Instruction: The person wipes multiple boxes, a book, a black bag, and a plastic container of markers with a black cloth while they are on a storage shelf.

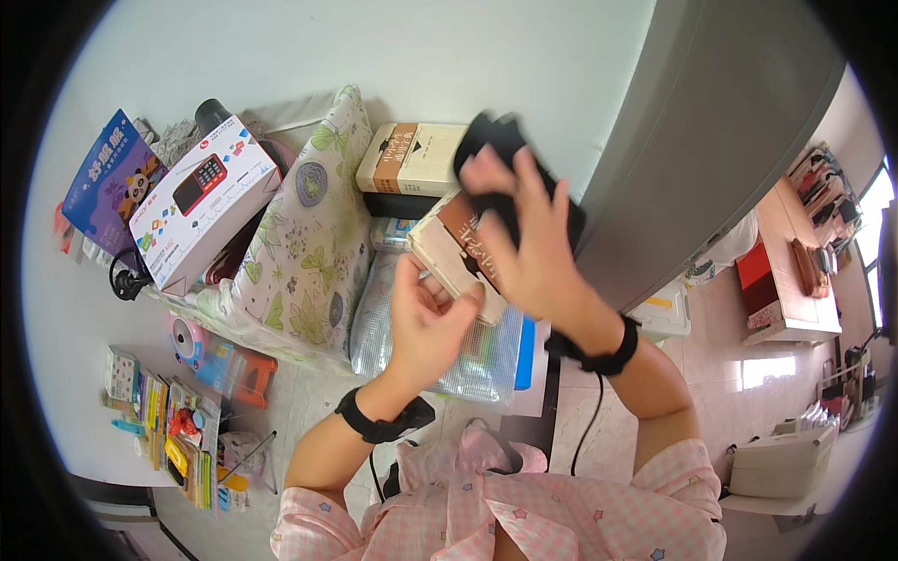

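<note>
A thick book (449, 245) with a cream cover and a brown band is tilted in my left hand (429, 326), thumb on its cover and fingers at its edge. Over the book's right part is my right hand (537, 263), blurred, its fingers spread. A black thing (487, 133), perhaps cloth, shows behind those fingers; whether they grip it is unclear. Just beyond, a similar book (438, 151) lies on a dark object (400, 205) against the wall. Beneath my hands is a clear mesh-patterned plastic pouch (379, 319).
At left stands a floral fabric storage bin (309, 245) holding a radio box (203, 203) and a blue panda booklet (116, 186). A grey cabinet side (694, 126) rises at right. Books (165, 414) and a toy camera (188, 340) sit lower left. A cable (593, 428) hangs from my right wrist.
</note>
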### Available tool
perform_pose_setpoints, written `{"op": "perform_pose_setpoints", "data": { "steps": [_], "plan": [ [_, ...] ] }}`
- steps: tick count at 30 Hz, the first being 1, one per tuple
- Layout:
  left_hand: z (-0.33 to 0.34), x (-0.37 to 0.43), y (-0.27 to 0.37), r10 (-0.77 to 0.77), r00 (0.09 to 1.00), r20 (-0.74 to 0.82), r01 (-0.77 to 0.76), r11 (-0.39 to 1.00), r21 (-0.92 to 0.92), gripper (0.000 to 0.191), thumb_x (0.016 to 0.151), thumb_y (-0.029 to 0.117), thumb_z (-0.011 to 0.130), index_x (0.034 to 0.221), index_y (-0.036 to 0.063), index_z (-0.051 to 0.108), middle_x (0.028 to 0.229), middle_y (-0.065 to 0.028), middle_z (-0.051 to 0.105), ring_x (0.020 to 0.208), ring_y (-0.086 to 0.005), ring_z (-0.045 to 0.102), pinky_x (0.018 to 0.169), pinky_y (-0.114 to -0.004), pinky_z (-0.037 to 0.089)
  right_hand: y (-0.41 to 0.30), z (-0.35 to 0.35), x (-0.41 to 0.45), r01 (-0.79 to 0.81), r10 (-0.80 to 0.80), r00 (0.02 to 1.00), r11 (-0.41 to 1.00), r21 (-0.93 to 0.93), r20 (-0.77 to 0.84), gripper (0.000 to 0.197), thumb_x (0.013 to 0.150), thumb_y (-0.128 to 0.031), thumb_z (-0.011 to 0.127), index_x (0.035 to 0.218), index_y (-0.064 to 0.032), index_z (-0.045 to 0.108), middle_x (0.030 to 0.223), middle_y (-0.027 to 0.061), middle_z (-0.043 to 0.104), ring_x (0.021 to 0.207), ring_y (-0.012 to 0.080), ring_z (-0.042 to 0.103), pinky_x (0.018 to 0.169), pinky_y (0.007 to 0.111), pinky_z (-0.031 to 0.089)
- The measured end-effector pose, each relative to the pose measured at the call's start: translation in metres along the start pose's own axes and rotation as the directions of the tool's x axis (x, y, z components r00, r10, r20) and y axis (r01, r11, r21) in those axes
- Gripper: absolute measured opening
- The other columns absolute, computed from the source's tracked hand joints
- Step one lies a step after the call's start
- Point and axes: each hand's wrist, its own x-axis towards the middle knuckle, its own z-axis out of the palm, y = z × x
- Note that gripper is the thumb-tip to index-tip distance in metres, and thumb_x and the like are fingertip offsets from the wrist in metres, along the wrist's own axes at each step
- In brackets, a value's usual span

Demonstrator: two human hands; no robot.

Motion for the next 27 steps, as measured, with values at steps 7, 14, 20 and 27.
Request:
{"op": "perform_pose_setpoints", "data": {
  "steps": [7, 14, 20, 27],
  "plan": [
    [-0.016, -0.011, -0.001, 0.280, 0.939, 0.199, -0.339, 0.661, 0.670, 0.046, 0.085, 0.005, 0.056, 0.127, 0.0007, 0.037, 0.126, -0.0154, 0.049, 0.115, -0.0233, 0.051, 0.094, -0.038, 0.043, -0.040, 0.008, -0.036, 0.376, -0.363, 0.905, 0.927, -0.015, 0.220, 0.051, 0.086, -0.029, 0.052, 0.134, -0.0118, 0.047, 0.149, 0.0042, 0.029, 0.139, 0.0365, 0.014, 0.103, 0.067, 0.000],
    [0.012, -0.011, 0.006, 0.108, 0.990, -0.094, -0.111, 0.993, -0.027, 0.039, 0.082, -0.005, 0.059, 0.112, 0.0013, 0.035, 0.109, -0.0151, 0.059, 0.097, -0.0152, 0.059, 0.084, -0.029, 0.048, 0.029, 0.004, 0.005, -0.246, 0.258, 0.938, 0.966, 0.077, -0.230, 0.046, 0.096, -0.037, 0.036, 0.134, -0.0129, 0.043, 0.140, 0.0158, 0.038, 0.134, 0.0389, 0.027, 0.106, 0.060, 0.008],
    [0.021, -0.006, 0.007, -0.007, 0.993, -0.115, -0.020, 0.971, -0.236, 0.039, 0.087, 0.004, 0.058, 0.119, 0.0068, 0.035, 0.112, -0.0132, 0.058, 0.098, -0.0177, 0.060, 0.082, -0.032, 0.052, 0.008, -0.013, -0.001, -0.114, 0.471, 0.868, -0.113, 0.987, 0.154, 0.067, 0.095, -0.055, 0.033, 0.130, 0.0019, 0.042, 0.132, 0.0108, 0.047, 0.120, 0.0217, 0.045, 0.101, 0.033, 0.035],
    [0.017, 0.014, 0.016, -0.170, 0.985, -0.011, 0.155, 0.920, -0.359, 0.036, 0.092, 0.011, 0.049, 0.125, -0.0005, 0.039, 0.121, -0.0116, 0.054, 0.108, -0.0223, 0.058, 0.092, -0.039, 0.049, -0.020, -0.007, -0.024, -0.017, 0.438, 0.883, -0.330, 0.944, 0.169, 0.066, 0.094, -0.058, 0.032, 0.136, -0.0074, 0.037, 0.136, 0.0099, 0.043, 0.123, 0.0253, 0.044, 0.104, 0.041, 0.034]
  ]
}}
